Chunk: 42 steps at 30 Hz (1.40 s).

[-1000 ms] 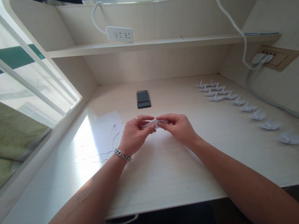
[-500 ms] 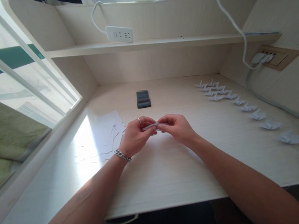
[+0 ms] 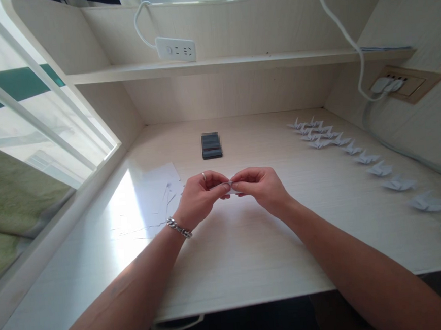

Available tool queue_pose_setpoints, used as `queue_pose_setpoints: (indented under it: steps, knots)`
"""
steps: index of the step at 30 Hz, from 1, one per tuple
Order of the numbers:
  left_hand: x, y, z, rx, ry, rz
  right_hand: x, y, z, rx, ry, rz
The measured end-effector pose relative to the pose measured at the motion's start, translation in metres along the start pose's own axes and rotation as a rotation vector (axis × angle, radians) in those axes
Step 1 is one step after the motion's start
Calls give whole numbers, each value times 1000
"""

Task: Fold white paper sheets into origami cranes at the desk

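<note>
Both hands meet above the middle of the pale desk (image 3: 250,254). My left hand (image 3: 198,200), with a ring and a chain bracelet, pinches one end of a small folded white paper (image 3: 230,186). My right hand (image 3: 262,188) pinches the other end with thumb and fingers closed. Most of the paper is hidden between the fingertips. A stack of loose white sheets (image 3: 147,201) lies just left of my left hand.
A row of several folded white paper cranes (image 3: 357,157) curves along the right side of the desk. A dark phone (image 3: 211,145) lies behind the hands. A power strip (image 3: 176,48) sits on the shelf, and a wall socket (image 3: 401,84) with a cable is at right. A window rail borders the left.
The hands have drawn slightly closer together around the folded paper; less of it shows between the fingers. Nothing else has moved.
</note>
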State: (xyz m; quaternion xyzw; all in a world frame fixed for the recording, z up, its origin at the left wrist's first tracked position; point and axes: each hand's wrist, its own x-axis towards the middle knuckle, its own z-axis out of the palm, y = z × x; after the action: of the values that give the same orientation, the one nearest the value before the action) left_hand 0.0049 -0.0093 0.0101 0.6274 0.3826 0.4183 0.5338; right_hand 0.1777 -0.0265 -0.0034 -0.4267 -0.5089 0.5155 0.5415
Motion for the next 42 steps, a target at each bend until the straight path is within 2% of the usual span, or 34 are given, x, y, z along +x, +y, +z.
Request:
queue_pose_setpoints:
  steps: [7, 13, 18, 23, 34, 39, 42]
  knots:
    - [0, -3, 1, -36, -15, 24, 0, -1, -2, -69, 10, -16]
    - [1, -2, 0, -42, 17, 7, 0, -1, -1, -34, -7, 14]
    - [0, -2, 0, -32, -14, 6, 0, 1, -3, -76, -2, -13]
    - [0, -3, 0, -22, 14, -3, 0, -1, -3, -14, -23, 40]
    - [-2, 3, 2, 25, 48, -5, -1, -2, -2, 12, -13, 53]
    - [-2, 1, 3, 42, 41, -3, -1, -3, -4, 47, -73, 101]
    - [-2, -1, 2, 36, 19, -5, 0, -2, -5, 39, -67, 126]
